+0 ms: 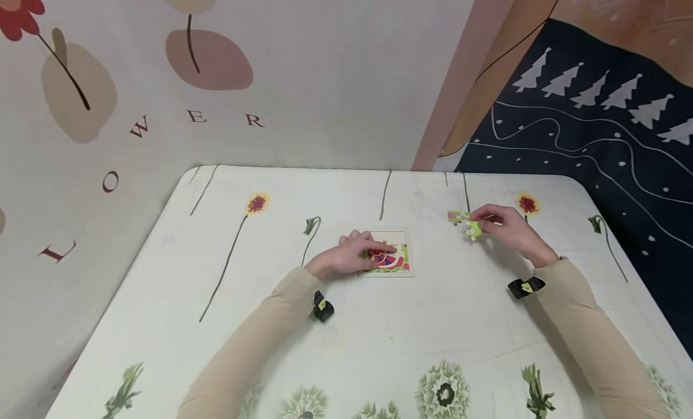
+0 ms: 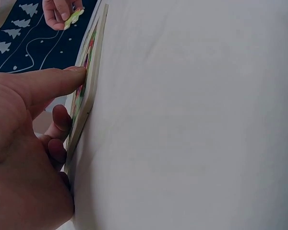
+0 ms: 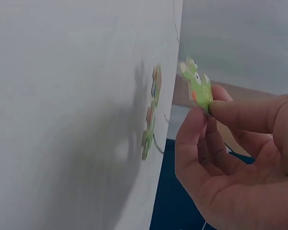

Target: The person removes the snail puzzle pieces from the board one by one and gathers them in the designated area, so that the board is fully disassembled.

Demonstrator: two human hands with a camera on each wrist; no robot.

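A framed jigsaw puzzle (image 1: pixel 402 264) with a red, blue and green picture lies flat on the table. My left hand (image 1: pixel 354 253) rests over its left side, a finger stretched across the picture; the hand hides part of it. In the left wrist view, the thumb (image 2: pixel 62 81) touches the picture face and other fingers bend near the tray's edge. Thumb and fingers of my right hand (image 1: pixel 509 228) pinch a green puzzle piece (image 3: pixel 200 88) with white eye shapes, raised off the table. Behind it, loose puzzle pieces (image 3: pixel 153 91) lie on the tabletop.
A white tablecloth (image 1: pixel 390 323) printed with flowers and stems covers the table. A pale wall (image 1: pixel 335 76) stands along the far edge. Dark blue fabric (image 1: pixel 585 130) with white trees hangs at the right.
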